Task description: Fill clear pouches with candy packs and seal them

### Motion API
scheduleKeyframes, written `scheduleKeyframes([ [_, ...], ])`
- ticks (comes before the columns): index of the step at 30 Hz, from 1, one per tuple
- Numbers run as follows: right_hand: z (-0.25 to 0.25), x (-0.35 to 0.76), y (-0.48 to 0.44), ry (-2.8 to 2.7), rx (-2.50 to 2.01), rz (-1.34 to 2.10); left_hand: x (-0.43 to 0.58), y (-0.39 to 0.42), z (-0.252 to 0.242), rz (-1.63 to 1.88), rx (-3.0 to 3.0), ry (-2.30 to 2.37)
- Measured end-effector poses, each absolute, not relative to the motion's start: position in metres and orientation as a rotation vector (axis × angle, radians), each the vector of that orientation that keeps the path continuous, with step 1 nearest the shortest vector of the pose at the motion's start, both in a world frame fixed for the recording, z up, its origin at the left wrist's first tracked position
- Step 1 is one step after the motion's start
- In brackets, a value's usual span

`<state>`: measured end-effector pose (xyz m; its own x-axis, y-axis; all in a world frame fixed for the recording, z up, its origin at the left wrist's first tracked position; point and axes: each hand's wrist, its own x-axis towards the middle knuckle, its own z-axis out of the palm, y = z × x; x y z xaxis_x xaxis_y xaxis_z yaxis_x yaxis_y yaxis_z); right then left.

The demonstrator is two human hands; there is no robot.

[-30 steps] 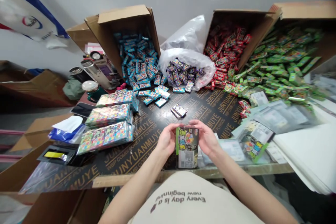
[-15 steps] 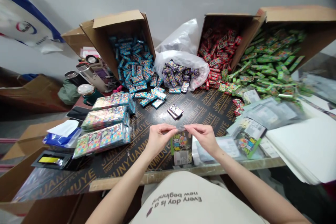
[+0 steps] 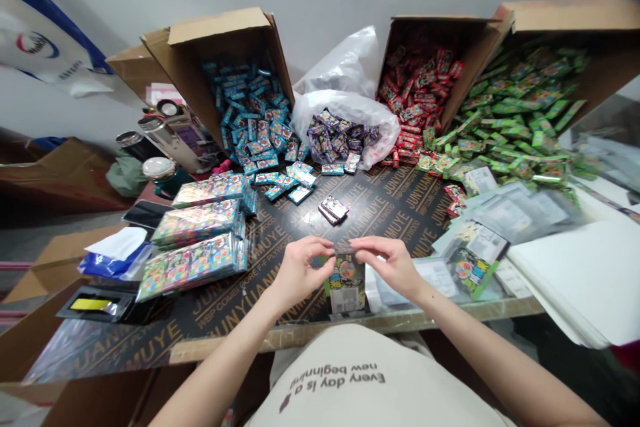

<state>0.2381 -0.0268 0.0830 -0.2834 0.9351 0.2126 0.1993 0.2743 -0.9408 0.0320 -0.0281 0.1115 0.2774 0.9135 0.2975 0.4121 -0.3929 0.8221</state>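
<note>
A clear plastic packet with a dark green-and-yellow printed card [image 3: 347, 283] lies on the tabletop near its front edge. At the packet's upper left corner, my left hand [image 3: 306, 271] is open, its thumb apart from the forefinger. My right hand [image 3: 391, 267] mirrors it at the upper right corner, also open, with fingertips along the clear top edge. Whether the fingertips touch the plastic I cannot tell. Just beyond my hands sits a small stack of dark-and-white packs [image 3: 333, 209].
Along the back stand boxes of blue packs [image 3: 260, 127], red packs [image 3: 417, 97] and green packs [image 3: 520, 113], plus a plastic bag [image 3: 383, 113] of purple packs. Filled packets [image 3: 193, 263] are stacked left. More carded packets [image 3: 475, 257] and white sheets [image 3: 575, 280] lie right.
Both my thumbs have come away from the forefingers, loosening the pinch at the packet's top edge. The packet stays in about the same place. The view has shifted slightly.
</note>
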Motion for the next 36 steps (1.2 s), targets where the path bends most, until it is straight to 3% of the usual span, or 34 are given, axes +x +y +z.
scheduleKeyframes([
  [4,0.073,0.237,-0.036,-1.779,-0.986,0.848,0.029,-0.028,0.103,1.066,1.875,1.144],
  [7,0.078,0.219,-0.020,-1.727,-1.022,0.878,0.021,-0.021,0.104,1.189,1.664,1.208],
  [12,0.073,0.171,0.060,-1.839,-1.065,0.863,-0.021,-0.024,0.096,1.553,1.280,1.677],
  [18,0.028,0.113,0.143,-2.337,-1.665,0.394,-0.048,-0.066,0.045,1.231,1.547,2.165],
  [21,0.024,0.094,0.158,-2.329,-1.746,0.324,-0.037,-0.070,0.035,1.161,1.528,1.943],
  [24,0.030,0.089,0.155,-2.292,-1.741,0.359,-0.023,-0.057,0.039,1.178,1.106,1.614],
  [30,0.043,0.122,0.079,-2.108,-1.071,0.927,-0.011,-0.023,0.047,1.142,0.239,0.939],
  [36,0.049,0.174,0.012,-2.173,-0.943,0.840,0.019,-0.011,0.036,1.149,0.242,0.968],
])
